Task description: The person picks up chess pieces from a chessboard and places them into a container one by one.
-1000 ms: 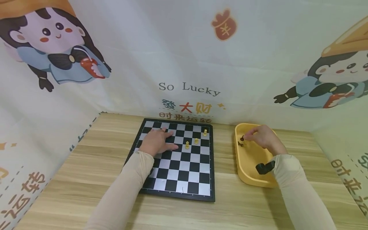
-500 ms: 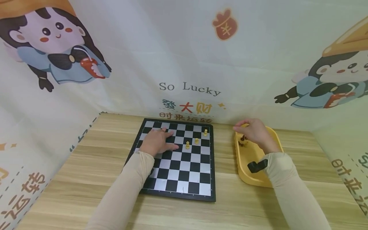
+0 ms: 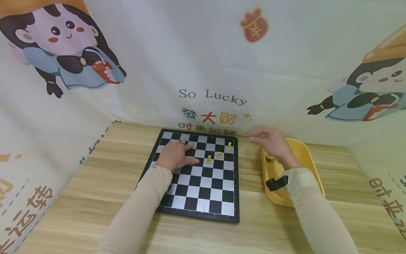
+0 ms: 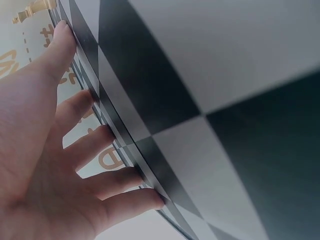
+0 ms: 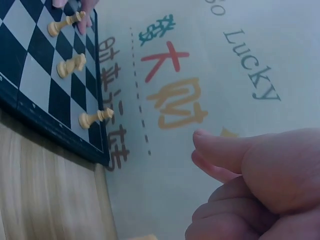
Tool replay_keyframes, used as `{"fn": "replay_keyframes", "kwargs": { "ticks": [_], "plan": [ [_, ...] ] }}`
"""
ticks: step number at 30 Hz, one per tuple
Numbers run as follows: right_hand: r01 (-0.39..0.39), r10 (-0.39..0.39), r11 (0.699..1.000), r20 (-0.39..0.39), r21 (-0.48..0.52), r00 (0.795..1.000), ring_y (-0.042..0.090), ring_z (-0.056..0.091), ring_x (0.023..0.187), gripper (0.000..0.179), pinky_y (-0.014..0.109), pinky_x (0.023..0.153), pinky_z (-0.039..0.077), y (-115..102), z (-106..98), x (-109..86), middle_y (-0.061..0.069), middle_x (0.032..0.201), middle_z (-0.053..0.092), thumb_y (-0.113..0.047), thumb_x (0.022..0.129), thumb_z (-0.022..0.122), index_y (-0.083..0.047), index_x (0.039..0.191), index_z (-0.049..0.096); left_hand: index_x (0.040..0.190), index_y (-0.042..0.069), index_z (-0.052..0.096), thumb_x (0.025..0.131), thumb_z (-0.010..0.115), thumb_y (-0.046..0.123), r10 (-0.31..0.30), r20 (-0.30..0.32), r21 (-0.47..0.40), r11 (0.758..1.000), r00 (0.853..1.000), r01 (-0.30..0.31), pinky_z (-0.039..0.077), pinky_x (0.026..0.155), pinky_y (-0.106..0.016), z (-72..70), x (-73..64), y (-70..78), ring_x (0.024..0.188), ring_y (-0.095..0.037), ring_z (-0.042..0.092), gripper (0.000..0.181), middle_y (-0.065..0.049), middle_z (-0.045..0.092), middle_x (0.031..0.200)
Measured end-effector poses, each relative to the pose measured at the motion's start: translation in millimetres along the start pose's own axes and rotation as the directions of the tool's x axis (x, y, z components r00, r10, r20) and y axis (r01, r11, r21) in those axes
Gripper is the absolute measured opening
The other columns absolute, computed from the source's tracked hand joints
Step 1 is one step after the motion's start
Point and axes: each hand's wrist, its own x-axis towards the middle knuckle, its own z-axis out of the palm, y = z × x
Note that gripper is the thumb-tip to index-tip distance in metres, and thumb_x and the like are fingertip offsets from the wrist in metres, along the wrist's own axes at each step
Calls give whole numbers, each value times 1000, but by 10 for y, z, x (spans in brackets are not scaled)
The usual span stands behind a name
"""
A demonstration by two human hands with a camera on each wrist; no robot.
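The black-and-white chessboard (image 3: 203,188) lies on the table under my left hand (image 3: 173,155), whose fingers are spread with the tips on the squares. Toward the board's right side stand three cream chess pieces: a knight (image 5: 71,65), and two slimmer pieces (image 3: 209,159), one of them near the far right corner. My right hand (image 3: 273,144) hovers over the far left corner of a yellow tray (image 3: 312,169). In the right wrist view its thumb and index fingertips come together and the other fingers are curled. Nothing shows between them.
Small dark chess pieces (image 3: 270,159) lie at the tray's left end, partly hidden by my right hand. A printed cloth (image 3: 206,53) hangs close behind the board and tray. Wooden tabletop (image 3: 250,225) separates the board from the tray.
My right hand has risen from the dark pieces inside the tray and moved left and away, past the tray's edge. The left hand stays on the board. The head view has shifted slightly.
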Motion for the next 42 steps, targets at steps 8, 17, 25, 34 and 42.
{"fn": "replay_keyframes", "kwargs": {
  "ticks": [8,17,25,34,42],
  "plan": [
    [24,-24,1000,-17,1,1000,25,55,92,33,29,72,42,-74,211,95,17,135,65,-29,100,67,-5,122,70,154,24,46,88,65,67,-18,8,-6,1000,1000,18,23,131,-52,-9,-4,17,151,-35,39,81,-16,39,163],
    [2,-1,999,-21,45,1000,26,50,96,34,29,74,40,-106,371,134,16,144,60,-28,100,67,-6,126,68,155,24,45,89,65,67,-14,16,-1,1000,1000,14,23,130,-53,-9,-16,0,151,-35,39,81,-17,39,163],
    [-38,40,995,-25,92,999,29,53,118,37,30,81,43,-100,476,199,14,151,55,-30,99,67,-8,129,67,155,24,45,89,64,67,-14,16,3,1000,1000,14,24,130,-52,-12,-4,10,151,-35,40,81,-16,40,162],
    [-52,59,987,-39,154,998,28,49,121,32,30,81,40,-69,622,259,14,150,55,-27,100,67,-8,124,70,153,24,48,89,64,68,-10,-6,21,1000,1000,10,26,130,-53,-6,-1,12,150,-34,41,80,-16,42,161],
    [-43,60,980,-84,195,995,26,52,111,34,28,82,43,-31,756,320,17,141,62,-22,97,69,-3,126,69,153,24,49,88,65,68,-16,-9,16,1000,1000,16,26,129,-54,3,16,5,150,-34,42,80,-16,43,161]
  ]
}}
